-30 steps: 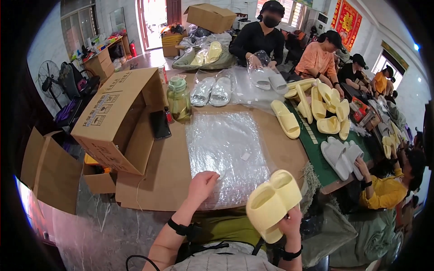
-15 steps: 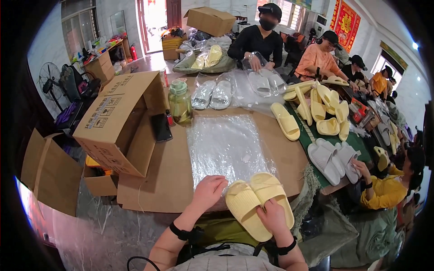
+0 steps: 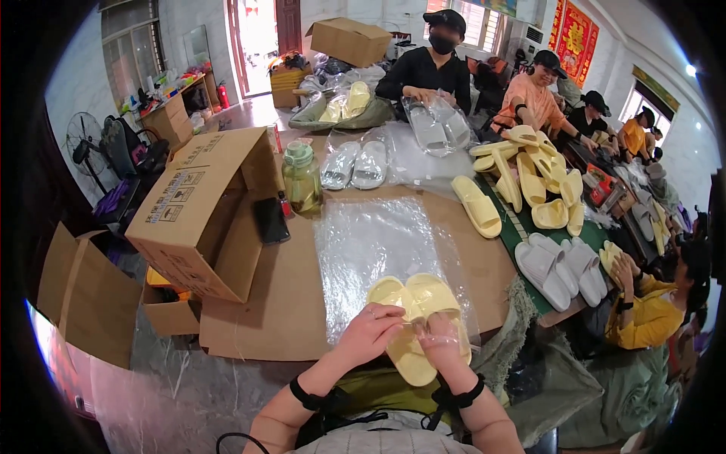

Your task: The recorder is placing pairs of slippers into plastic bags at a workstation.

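A pair of pale yellow slippers [image 3: 412, 365] lies side by side at the table's near edge, toes pointing away from me, partly inside a clear plastic bag [image 3: 355, 261]. My left hand [image 3: 369, 333] is closed at the left slipper, its fingers pinching what looks like the bag's edge. Thin film crosses my right hand [image 3: 440, 340], which grips the pair around the straps; its fingertips are partly hidden. More clear bags seem stacked flat beneath, farther in on the table.
Left on the cardboard-covered table [image 3: 265, 318] are an open carton [image 3: 178, 219], a phone [image 3: 271, 221] and a jar [image 3: 301, 178]. Bagged white slippers [image 3: 354, 163] sit beyond. Yellow slippers [image 3: 541, 174] pile up at right, near grey ones [image 3: 552, 268]. Co-workers [image 3: 435, 76] handle slippers around the tables.
The yellow slippers have moved forward and slightly left, into the bag. My left hand has come right onto the left slipper. A co-worker at right has lifted a yellow slipper.
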{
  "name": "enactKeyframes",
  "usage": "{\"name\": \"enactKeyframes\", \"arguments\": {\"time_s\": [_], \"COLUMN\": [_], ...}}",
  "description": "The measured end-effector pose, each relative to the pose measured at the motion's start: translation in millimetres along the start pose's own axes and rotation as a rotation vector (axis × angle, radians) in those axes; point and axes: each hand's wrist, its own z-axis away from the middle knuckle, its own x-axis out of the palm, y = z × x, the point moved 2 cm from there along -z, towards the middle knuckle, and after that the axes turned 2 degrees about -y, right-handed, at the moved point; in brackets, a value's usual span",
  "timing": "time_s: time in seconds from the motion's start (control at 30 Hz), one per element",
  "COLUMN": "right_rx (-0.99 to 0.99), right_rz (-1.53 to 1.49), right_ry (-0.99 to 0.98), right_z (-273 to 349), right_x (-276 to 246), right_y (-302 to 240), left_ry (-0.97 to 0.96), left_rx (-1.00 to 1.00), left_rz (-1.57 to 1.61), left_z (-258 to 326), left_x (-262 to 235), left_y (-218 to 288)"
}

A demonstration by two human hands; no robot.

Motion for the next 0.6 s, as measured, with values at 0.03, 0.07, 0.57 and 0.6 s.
{"name": "enactKeyframes", "arguments": {"time_s": [0.03,0.07,0.57,0.6], "right_rx": [0.007,0.014,-0.083,-0.088], "right_rz": [0.006,0.012,-0.203,-0.208], "right_ry": [-0.070,-0.140,0.278,0.276], "right_z": [-5,-8,-109,-106], "right_x": [-5,-5,44,47], "right_y": [-9,-15,-26,-29], "left_ry": [-0.009,-0.018,-0.143,-0.133], "left_rx": [0.017,0.033,0.023,0.002], "left_rz": [-0.012,-0.024,0.069,0.023], "left_z": [0,1,12,14], "left_x": [-2,-4,-31,-36], "left_y": [0,0,9,7]}}
